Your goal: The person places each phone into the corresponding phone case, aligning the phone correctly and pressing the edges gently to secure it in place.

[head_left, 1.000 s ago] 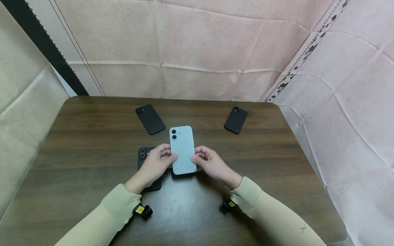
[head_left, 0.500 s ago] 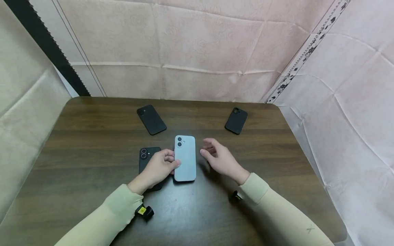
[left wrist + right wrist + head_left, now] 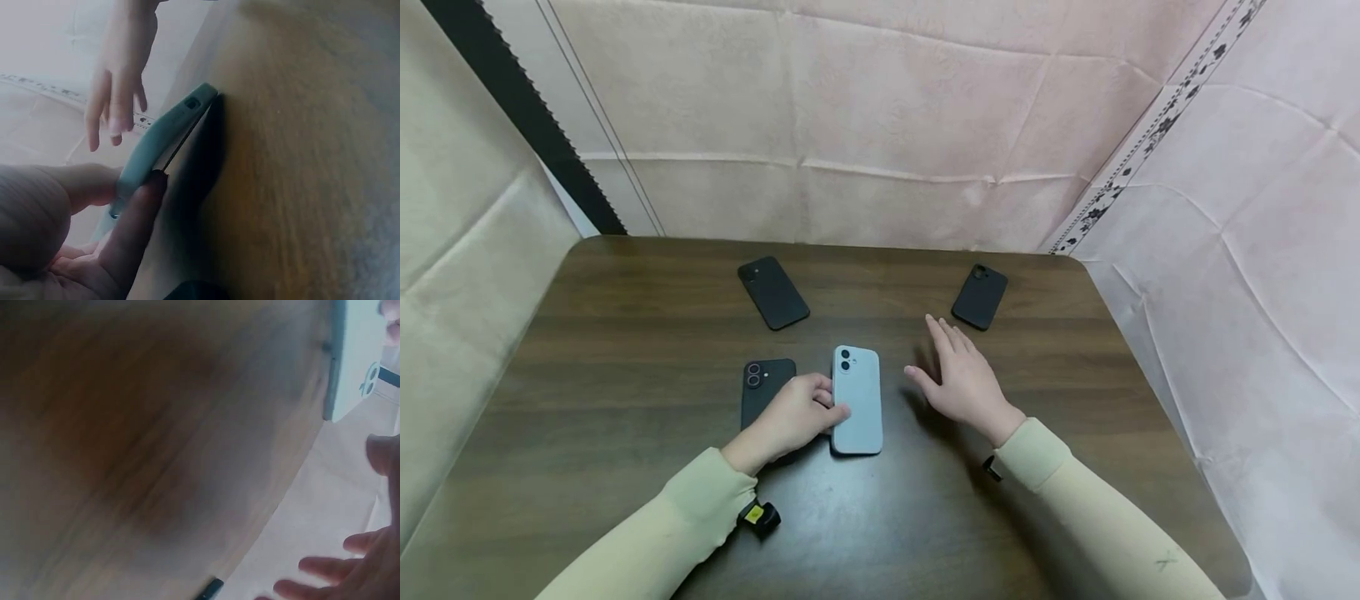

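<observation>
A light blue phone (image 3: 857,400), its camera end toward the far side, is held just over the table. My left hand (image 3: 797,411) pinches its left long edge, thumb on the back face and fingers beneath. The left wrist view shows the same phone (image 3: 147,147) edge-on, with a dark line along its lower side. My right hand (image 3: 966,383) is apart from it, to the right, with its fingers spread and nothing in them. A black phone (image 3: 763,387) lies on the table partly hidden under my left hand and wrist.
On the brown wooden table (image 3: 625,400), a black phone or phone case (image 3: 773,293) lies at the back left of centre. Another black one (image 3: 980,297) lies at the back right, just beyond my right fingertips. Pale cloth (image 3: 880,125) hangs behind the table.
My right hand has let go of the light blue phone, moved right and straightened its fingers. My left hand has brought the phone nearer to me and slightly right.
</observation>
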Motion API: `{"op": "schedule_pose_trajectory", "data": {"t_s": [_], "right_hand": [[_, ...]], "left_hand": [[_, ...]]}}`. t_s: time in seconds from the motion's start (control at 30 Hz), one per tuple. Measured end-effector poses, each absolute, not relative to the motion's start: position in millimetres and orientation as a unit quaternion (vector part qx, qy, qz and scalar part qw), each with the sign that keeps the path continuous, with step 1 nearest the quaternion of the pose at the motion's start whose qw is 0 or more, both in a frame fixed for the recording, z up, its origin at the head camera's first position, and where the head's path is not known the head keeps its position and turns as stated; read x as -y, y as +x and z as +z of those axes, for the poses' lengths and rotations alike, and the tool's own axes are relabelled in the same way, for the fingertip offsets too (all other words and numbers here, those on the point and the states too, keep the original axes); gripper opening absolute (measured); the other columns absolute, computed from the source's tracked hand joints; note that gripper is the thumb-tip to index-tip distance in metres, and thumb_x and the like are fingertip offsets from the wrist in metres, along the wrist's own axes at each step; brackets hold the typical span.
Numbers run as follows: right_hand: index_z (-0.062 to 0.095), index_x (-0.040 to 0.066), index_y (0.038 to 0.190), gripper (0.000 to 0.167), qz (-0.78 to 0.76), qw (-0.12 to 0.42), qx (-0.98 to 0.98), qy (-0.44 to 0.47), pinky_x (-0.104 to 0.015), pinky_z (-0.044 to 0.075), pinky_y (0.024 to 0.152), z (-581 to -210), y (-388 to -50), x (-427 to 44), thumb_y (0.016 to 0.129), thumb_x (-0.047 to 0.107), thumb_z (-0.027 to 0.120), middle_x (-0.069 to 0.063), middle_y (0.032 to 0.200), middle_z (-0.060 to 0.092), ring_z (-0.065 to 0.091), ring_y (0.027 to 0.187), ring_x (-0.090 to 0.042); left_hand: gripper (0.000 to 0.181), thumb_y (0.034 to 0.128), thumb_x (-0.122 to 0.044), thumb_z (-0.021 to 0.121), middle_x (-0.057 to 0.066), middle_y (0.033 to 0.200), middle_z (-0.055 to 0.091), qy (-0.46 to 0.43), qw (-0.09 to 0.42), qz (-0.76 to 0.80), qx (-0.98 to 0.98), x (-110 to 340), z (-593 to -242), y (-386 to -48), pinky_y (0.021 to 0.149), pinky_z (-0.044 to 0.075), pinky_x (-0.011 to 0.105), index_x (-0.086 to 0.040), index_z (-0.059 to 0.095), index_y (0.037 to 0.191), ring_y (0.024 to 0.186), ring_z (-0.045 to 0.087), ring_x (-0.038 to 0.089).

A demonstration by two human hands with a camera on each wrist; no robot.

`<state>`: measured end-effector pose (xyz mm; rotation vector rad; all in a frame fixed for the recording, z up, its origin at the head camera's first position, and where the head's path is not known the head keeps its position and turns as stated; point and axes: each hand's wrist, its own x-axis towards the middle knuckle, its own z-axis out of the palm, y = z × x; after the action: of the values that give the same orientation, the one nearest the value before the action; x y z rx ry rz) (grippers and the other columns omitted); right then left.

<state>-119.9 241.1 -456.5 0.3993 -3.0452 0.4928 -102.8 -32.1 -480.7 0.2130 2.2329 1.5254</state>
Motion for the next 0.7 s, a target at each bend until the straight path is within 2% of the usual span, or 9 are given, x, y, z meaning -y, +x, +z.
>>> {"op": "schedule_pose_trajectory", "data": {"t_s": [0.1,0.2,0.3,0.53,0.7], "right_hand": [[0.011,0.022,0.156,0.089,0.103,0.029,0.987,0.121,-0.058,0.021,0.111,-459,-120,-242,0.089,0.067,0.047,-0.014,0.158,0.019,0.019,0.143,-0.038],[0.009,0.023,0.157,0.092,0.073,0.033,0.990,0.116,-0.060,0.016,0.111,-461,-120,-241,0.087,0.072,0.045,-0.014,0.159,0.015,0.013,0.143,-0.039],[0.008,0.024,0.157,0.094,0.066,0.028,0.991,0.113,-0.061,0.014,0.111,-462,-119,-242,0.086,0.075,0.044,-0.014,0.160,0.013,0.012,0.144,-0.040],[0.003,0.026,0.156,0.096,0.081,0.005,0.990,0.113,-0.062,0.016,0.110,-464,-116,-245,0.085,0.077,0.042,-0.012,0.160,0.011,0.012,0.144,-0.039],[0.000,0.028,0.156,0.095,0.095,0.005,0.990,0.109,-0.060,0.016,0.111,-465,-117,-248,0.085,0.077,0.042,-0.012,0.160,0.011,0.012,0.144,-0.038]], "left_hand": [[0.047,0.0839,-0.013,0.076,0.000,0.079,0.067,0.093,0.213,0.511,-0.827,29,-478,-102,0.063,0.052,0.031,0.004,0.054,0.121,0.070,0.063,0.013],[0.071,0.0819,-0.017,0.078,-0.003,0.079,0.065,0.110,0.205,0.463,-0.855,26,-476,-100,0.072,0.051,0.033,0.007,0.040,0.136,0.075,0.061,0.011],[0.086,0.0795,-0.022,0.081,-0.002,0.081,0.064,0.120,0.199,0.420,-0.877,23,-473,-97,0.077,0.051,0.034,0.007,0.031,0.143,0.080,0.061,0.011],[0.085,0.0790,-0.025,0.082,0.014,0.105,0.065,0.127,0.186,0.366,-0.903,16,-463,-91,0.073,0.054,0.034,0.007,0.034,0.141,0.088,0.063,0.016],[0.079,0.0774,-0.025,0.084,0.014,0.106,0.064,0.128,0.170,0.347,-0.914,14,-461,-89,0.073,0.054,0.035,0.007,0.040,0.135,0.090,0.064,0.019]]}}
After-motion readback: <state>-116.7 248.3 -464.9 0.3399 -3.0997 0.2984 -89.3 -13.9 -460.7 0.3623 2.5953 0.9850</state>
